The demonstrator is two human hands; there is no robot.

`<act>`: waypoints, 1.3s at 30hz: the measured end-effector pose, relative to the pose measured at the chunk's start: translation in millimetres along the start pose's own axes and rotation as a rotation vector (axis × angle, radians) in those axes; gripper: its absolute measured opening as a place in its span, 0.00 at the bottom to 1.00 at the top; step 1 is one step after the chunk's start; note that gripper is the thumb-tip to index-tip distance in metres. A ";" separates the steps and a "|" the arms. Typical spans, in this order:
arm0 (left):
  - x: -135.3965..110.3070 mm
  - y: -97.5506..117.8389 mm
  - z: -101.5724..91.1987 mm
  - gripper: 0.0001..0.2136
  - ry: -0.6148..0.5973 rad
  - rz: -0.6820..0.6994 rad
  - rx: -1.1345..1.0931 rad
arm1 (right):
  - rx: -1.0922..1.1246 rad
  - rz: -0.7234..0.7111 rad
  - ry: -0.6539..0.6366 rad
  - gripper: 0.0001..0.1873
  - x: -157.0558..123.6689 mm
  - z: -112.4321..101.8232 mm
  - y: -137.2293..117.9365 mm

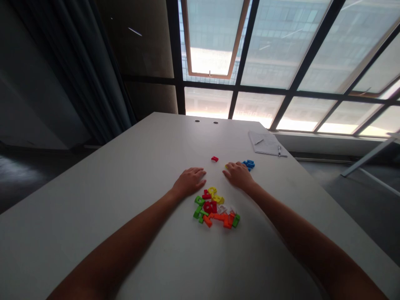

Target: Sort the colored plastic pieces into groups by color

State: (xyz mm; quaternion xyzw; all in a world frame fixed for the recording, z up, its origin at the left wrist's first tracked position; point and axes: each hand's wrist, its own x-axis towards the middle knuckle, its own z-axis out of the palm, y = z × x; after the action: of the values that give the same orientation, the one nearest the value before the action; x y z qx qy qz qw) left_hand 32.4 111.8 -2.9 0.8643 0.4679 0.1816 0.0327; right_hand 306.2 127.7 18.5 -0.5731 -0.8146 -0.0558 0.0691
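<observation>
My left hand (pixel 190 181) lies flat on the white table, palm down, with fingers stretched out and nothing in them. Across from it, the fingers of my right hand (pixel 239 175) curl down over a yellow plastic piece (pixel 226 166), of which only a small edge shows. Just beyond that hand sits a cluster of blue plastic pieces (pixel 249 164), partly hidden by it. A single red plastic piece (pixel 214 159) lies farther out between the hands. Nearer to me is a loose pile with yellow pieces (pixel 218 199), red pieces (pixel 207 207), green pieces (pixel 197 211), orange pieces (pixel 227 221) and white pieces (pixel 222 209).
Sheets of paper (pixel 265 142) with pens on them lie at the table's far right. Two round holes (pixel 197 121) sit near the far edge of the white table (pixel 140 166). Windows stand behind it, a dark curtain (pixel 103 75) at left.
</observation>
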 end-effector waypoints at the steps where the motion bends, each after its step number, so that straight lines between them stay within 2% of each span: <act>1: -0.1 0.0 -0.3 0.19 -0.002 -0.002 0.002 | -0.008 0.025 -0.003 0.20 7.0 1.6 0.0; 5: -0.6 -0.1 -0.6 0.19 -0.004 0.002 0.005 | -0.005 0.129 0.025 0.19 24.0 13.6 -4.1; 9: -0.3 -0.7 1.1 0.18 0.004 0.000 -0.003 | 0.024 0.201 0.083 0.21 26.2 27.8 -7.6; 15: -0.1 -1.7 2.7 0.18 0.007 -0.009 -0.016 | 0.061 0.218 0.104 0.32 25.1 35.8 -3.1; 20: -0.1 -2.3 2.0 0.18 0.004 -0.004 -0.004 | 0.099 0.178 0.126 0.33 18.6 30.1 -8.3; 24: 0.2 -1.9 1.3 0.19 -0.008 -0.006 0.006 | 0.204 0.072 0.125 0.29 -5.5 23.4 -14.5; 28: 0.5 -0.4 1.0 0.19 -0.006 -0.004 0.009 | 0.491 -0.183 0.195 0.22 -47.9 15.8 -17.5; 32: 0.6 0.1 1.4 0.18 0.003 -0.003 0.017 | 0.569 -0.411 0.106 0.22 -74.7 5.7 -19.8; 36: 0.3 -0.6 1.4 0.18 -0.002 -0.003 0.016 | 0.507 -0.429 0.026 0.25 -73.4 4.4 -21.9; 39: 0.2 -1.4 1.6 0.18 -0.003 0.002 0.017 | 0.515 -0.398 0.060 0.27 -69.8 11.0 -20.8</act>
State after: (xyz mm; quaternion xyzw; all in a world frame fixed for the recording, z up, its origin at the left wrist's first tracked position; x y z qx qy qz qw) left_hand 31.9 112.9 -4.6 0.8653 0.4685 0.1765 0.0258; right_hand 309.4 57.9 -4.9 -0.3645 -0.8956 0.1228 0.2235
